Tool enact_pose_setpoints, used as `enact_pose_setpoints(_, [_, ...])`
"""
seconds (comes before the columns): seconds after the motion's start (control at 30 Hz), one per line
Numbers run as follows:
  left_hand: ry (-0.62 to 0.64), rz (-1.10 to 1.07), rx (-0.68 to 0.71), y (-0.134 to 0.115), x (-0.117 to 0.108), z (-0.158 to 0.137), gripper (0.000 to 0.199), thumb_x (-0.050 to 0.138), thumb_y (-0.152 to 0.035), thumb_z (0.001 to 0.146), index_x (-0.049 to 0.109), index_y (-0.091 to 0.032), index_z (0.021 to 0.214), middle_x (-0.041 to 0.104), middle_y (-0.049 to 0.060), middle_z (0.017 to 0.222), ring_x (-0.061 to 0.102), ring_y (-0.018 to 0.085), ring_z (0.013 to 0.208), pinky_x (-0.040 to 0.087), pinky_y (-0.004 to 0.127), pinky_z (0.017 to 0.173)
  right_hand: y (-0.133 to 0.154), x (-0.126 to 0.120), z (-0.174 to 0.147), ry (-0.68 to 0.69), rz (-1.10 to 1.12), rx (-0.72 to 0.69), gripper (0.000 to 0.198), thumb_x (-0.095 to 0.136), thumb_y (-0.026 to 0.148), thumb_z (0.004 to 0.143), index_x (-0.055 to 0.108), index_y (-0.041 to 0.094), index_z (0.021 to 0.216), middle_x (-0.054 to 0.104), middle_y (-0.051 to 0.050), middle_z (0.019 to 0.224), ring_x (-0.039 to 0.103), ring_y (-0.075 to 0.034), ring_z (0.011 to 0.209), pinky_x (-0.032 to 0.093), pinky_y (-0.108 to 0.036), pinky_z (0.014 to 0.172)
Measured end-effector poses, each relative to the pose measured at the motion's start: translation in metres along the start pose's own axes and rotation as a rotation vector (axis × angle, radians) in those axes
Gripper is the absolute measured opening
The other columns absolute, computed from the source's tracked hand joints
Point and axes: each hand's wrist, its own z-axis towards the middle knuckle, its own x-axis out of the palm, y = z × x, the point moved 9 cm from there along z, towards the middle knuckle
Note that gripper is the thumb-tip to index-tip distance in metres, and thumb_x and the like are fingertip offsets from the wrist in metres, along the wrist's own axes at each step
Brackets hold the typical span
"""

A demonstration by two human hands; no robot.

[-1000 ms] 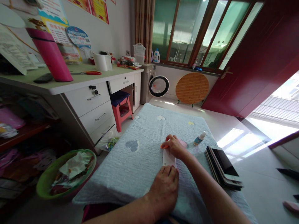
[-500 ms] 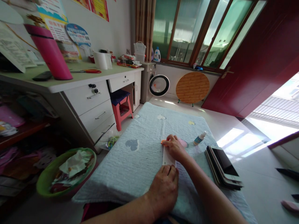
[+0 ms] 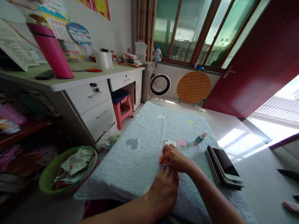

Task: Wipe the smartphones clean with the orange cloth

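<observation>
A white phone [image 3: 170, 142] lies on the light blue quilted cover, back side up, with a camera spot at its far corner. My left hand [image 3: 164, 188] is closed on the phone's near end, its fingers hiding that end. My right hand [image 3: 177, 158] presses a small orange cloth or pad [image 3: 161, 159] onto the phone's near half, right in front of my left fingers. Most of the orange piece is hidden under my right fingers. To the right stand a small spray bottle [image 3: 200, 138] and a stack of phones or tablets [image 3: 224, 168].
The cover [image 3: 126, 168] has heart patches and spreads over a low surface. At left are a green waste basket [image 3: 44, 183], a red stool [image 3: 120, 116] and a white desk [image 3: 93, 102]. A round wooden tabletop [image 3: 193, 87] leans by the far wall.
My right hand has slid the orange piece from the phone's far end toward me, uncovering the far end. My left hand stays at the near end.
</observation>
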Motion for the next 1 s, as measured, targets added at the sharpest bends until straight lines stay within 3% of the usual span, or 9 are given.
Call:
enact_pose_setpoints(0.13, [0.002,-0.013,0.013,0.002,0.000,-0.002,0.044,0.048,-0.027,0.092,0.053,-0.006,0.130,0.059,0.017,0.126,0.050,0.033,0.121,0.035,0.046,0.107,0.012,0.002,-0.002,0.074,0.026,-0.043,0.024,0.059,0.012,0.084,0.078,0.027,0.080,0.059,-0.004,0.092,0.046,-0.018,0.091,0.041,-0.027,0.079])
enact_pose_setpoints(0.3, [-0.060,0.010,0.054,0.003,-0.005,-0.004,0.041,0.048,-0.029,0.094,0.056,-0.007,0.128,0.057,0.016,0.129,0.044,0.034,0.127,0.023,0.050,0.115,-0.005,-0.005,0.001,0.000,-0.024,0.003,0.020,0.062,0.018,0.086,0.078,0.030,0.089,0.058,-0.005,0.095,0.045,-0.019,0.091,0.040,-0.029,0.083])
enact_pose_setpoints(0.53, [0.019,-0.090,-0.008,0.007,-0.007,0.000,0.039,0.054,-0.028,0.090,0.057,-0.009,0.124,0.057,0.013,0.125,0.051,0.029,0.114,0.038,0.044,0.106,-0.040,-0.020,0.018,-0.125,-0.143,0.125,0.029,0.052,0.019,0.093,0.077,0.034,0.098,0.057,-0.006,0.099,0.044,-0.019,0.092,0.037,-0.031,0.083])
enact_pose_setpoints(0.8, [0.061,-0.068,-0.029,0.007,-0.008,0.002,0.038,0.055,-0.029,0.090,0.058,-0.011,0.122,0.055,0.013,0.129,0.049,0.029,0.113,0.038,0.043,0.105,-0.065,-0.029,0.032,-0.201,-0.220,0.248,0.033,0.048,0.019,0.095,0.072,0.036,0.110,0.055,-0.006,0.105,0.044,-0.019,0.096,0.036,-0.029,0.086])
enact_pose_setpoints(1.0, [0.056,-0.090,-0.036,0.007,-0.009,0.002,0.041,0.056,-0.031,0.089,0.056,-0.011,0.125,0.054,0.013,0.131,0.049,0.029,0.114,0.039,0.043,0.104,-0.061,-0.029,0.026,-0.243,-0.261,0.261,0.031,0.043,0.023,0.097,0.067,0.027,0.117,0.054,-0.008,0.107,0.044,-0.020,0.097,0.036,-0.029,0.086])
